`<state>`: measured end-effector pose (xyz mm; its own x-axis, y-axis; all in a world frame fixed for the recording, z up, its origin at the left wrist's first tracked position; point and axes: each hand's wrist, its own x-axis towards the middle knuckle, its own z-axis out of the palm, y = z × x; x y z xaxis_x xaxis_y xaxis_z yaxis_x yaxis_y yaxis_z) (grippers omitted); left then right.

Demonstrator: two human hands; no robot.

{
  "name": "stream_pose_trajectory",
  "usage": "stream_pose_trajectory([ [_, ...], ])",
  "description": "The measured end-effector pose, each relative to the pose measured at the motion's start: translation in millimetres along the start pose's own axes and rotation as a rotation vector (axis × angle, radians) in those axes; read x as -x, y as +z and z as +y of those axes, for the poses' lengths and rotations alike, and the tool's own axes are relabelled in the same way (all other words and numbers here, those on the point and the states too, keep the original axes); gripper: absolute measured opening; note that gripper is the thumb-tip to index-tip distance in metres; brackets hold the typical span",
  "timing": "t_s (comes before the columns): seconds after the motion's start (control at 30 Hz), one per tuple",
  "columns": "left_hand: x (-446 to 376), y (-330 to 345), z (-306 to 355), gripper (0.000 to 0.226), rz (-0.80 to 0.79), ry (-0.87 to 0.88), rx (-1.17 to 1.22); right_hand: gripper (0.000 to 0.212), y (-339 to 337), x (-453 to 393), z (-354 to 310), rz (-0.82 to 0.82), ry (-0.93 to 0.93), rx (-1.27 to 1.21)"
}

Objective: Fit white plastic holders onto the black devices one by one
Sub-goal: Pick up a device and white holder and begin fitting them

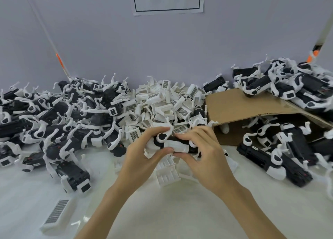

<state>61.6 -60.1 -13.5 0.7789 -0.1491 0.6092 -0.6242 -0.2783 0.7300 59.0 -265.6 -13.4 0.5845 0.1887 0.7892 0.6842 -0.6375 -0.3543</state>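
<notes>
On the white tabletop [162, 211], nearest the viewer, a lone white holder [57, 213] lies left of the hands. The left hand [142, 155] and right hand [207, 154] together grip one black device [177, 139], a white plastic holder [177, 147] against it. Behind the device lies a pile of holders [162, 101].

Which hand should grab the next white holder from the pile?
Probably the left hand. Its fingers are nearest the pile of white holders, while the right hand wraps round more of the black device, so it can hold that alone.
</notes>
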Motion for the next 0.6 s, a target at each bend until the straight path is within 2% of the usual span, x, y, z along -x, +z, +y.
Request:
stream_pose_trajectory([
  [0.2,3,7,-1,0.040,0.072,-0.049,-0.023,0.043,-3,-1,1,-0.077,0.071,-0.062],
  [0.3,2,14,2,0.026,0.206,-0.187,0.061,0.058,-2,0,-1,-0.170,0.053,-0.023],
  [0.37,1,18,6,0.024,0.247,-0.319,0.214,0.064,2,1,-2,-0.164,-0.016,0.081],
  [0.53,-1,12,9,0.032,0.104,-0.420,0.287,0.067,4,4,-1,-0.050,-0.058,0.162],
  [0.6,-1,13,9,0.023,0.107,-0.449,0.328,0.070,4,5,1,-0.039,-0.082,0.207],
])
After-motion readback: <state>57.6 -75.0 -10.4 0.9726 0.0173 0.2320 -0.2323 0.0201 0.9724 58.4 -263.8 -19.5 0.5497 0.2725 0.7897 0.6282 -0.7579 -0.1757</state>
